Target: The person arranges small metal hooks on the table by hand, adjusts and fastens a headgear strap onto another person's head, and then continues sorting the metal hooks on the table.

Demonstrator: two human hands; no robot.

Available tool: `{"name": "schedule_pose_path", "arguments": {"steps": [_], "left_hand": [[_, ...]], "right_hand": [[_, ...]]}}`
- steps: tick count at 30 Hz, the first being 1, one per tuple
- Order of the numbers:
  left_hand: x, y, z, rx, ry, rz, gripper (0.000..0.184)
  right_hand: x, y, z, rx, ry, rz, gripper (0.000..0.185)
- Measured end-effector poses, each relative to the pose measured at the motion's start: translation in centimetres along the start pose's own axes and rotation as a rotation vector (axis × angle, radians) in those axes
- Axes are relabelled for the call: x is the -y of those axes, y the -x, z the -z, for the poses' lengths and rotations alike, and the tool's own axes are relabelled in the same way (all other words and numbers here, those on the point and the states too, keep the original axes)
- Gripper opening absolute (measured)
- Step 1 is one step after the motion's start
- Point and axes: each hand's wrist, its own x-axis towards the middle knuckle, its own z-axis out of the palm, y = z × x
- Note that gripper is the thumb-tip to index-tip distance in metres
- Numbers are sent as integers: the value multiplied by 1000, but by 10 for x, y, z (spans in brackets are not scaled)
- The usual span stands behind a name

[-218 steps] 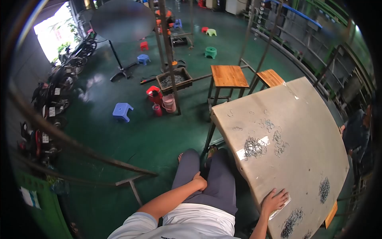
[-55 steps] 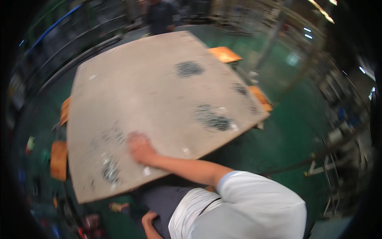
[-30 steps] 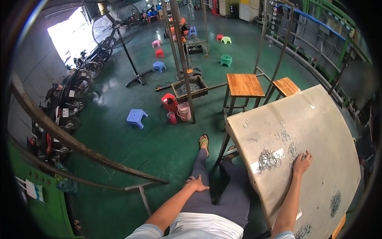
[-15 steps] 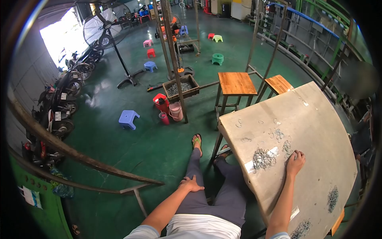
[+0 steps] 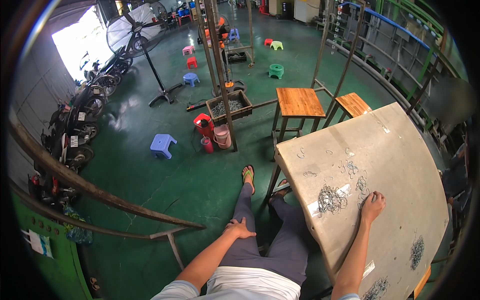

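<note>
My left hand lies on my left leg just above the knee, fingers spread and holding nothing. On the tabletop rests my right hand, its fingers curled and pressed together; whatever they may hold is too small to make out. Beside its fingertips is a small cluster of thin wire pieces, shaped like hooks or rings. A larger heap of the same wire pieces lies to its left, with loose ones scattered beyond. Further piles of them sit at the right and near edge.
Two wooden stools stand beyond the table. Past a metal post, a crate holds grey metal pieces, near a pink bucket. A blue plastic stool and a standing fan are to the left. A person sits at the far right.
My right hand has shifted very slightly on the table beside the small wire cluster. My left hand stays on my leg. The view has tilted a little.
</note>
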Motion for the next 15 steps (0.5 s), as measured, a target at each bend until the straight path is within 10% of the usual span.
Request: {"name": "schedule_pose_path", "arguments": {"steps": [15], "left_hand": [[-2, 4, 3, 2, 8, 6, 116]], "right_hand": [[0, -1, -4, -61, 34, 7, 24]]}}
